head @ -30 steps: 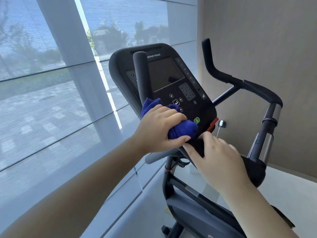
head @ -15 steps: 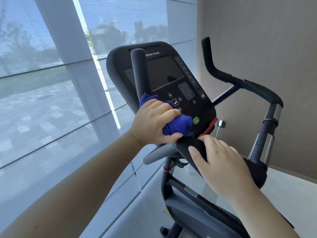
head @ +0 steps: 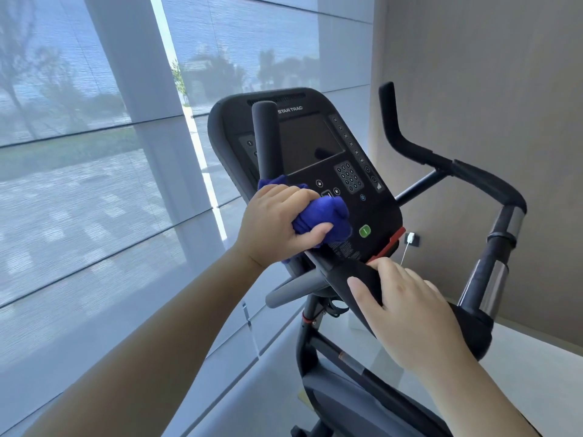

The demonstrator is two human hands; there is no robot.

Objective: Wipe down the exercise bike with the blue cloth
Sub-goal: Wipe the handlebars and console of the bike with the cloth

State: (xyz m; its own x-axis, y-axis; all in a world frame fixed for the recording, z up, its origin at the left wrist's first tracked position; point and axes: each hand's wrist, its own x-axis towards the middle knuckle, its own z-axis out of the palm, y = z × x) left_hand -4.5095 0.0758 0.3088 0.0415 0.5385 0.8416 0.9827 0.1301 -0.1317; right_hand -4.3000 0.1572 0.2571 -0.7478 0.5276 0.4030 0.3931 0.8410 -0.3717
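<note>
In the head view, two bare forearms reach forward to one exercise bike (head: pixel 347 408) that stands beside a glass wall. The left hand (head: pixel 277 222) is knuckles up, its fingers and thumb clenched round the one blue cloth (head: pixel 328 216). It presses the bunched cloth against the lower left face of the console (head: pixel 309 143), just below the keys and beside the left handlebar post (head: pixel 266 137). The right hand (head: pixel 407 313) sits lower and nearer, grasping the console's bottom edge with the fingers laid over the top and the thumb along the near side. Two handlebar horns rise, the right one (head: pixel 410 146) well apart from both hands. One green button (head: pixel 365 231) shows between the cloth and a red strip (head: pixel 389 244).
</note>
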